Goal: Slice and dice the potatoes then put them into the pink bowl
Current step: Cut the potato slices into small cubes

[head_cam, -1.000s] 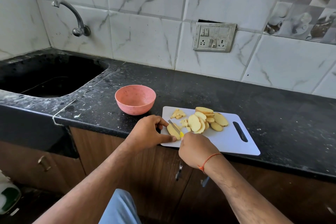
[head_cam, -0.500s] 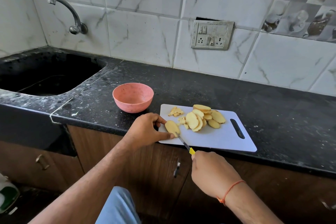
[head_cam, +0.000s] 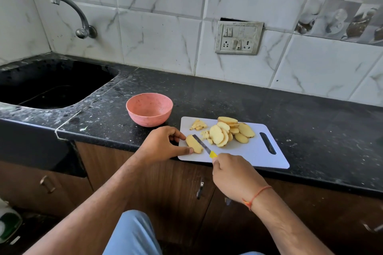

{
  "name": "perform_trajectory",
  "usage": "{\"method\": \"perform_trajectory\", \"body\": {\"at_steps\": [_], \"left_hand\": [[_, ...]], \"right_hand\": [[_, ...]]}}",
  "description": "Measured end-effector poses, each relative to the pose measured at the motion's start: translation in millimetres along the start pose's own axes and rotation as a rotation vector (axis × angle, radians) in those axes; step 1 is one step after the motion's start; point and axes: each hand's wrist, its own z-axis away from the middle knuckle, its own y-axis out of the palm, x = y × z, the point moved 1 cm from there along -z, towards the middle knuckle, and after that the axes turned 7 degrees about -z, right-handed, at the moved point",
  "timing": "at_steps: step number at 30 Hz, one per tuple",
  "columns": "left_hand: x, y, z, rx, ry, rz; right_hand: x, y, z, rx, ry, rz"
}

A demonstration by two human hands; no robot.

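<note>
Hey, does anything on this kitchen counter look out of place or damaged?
Two things stand out. The white cutting board overhangs the front edge of the black counter at its near corner. The switch plate on the tiled wall leaves a dark gap exposed along its top edge.

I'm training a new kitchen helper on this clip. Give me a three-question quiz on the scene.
1. True or false: the pink bowl holds diced potato.
2. Which hand grips the knife? A) left B) right
3. Fill in: the left hand steadies a potato ___ on the board.

Key: 1 false, no potato shows in it. 2 B, the right hand. 3 slice.
</note>
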Motion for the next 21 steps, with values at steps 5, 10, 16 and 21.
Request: {"method": "perform_trajectory", "body": {"at_steps": [5, 10, 16, 21], "left_hand": [[-2, 2, 0, -0.008, -0.004, 0.012], [-1, 3, -2, -0.002, -0.015, 0.015], [1, 3, -5, 0.016, -0.033, 0.021], [1, 4, -7, 0.019, -0.045, 0.036]], "right_hand": [[10, 9, -18, 0.026, 0.007, 0.031], [15, 15, -24, 0.033, 0.025, 0.059], [26, 12, -32, 0.074, 0.055, 0.090], [33, 13, -34, 0.096, 0.053, 0.139]]}}
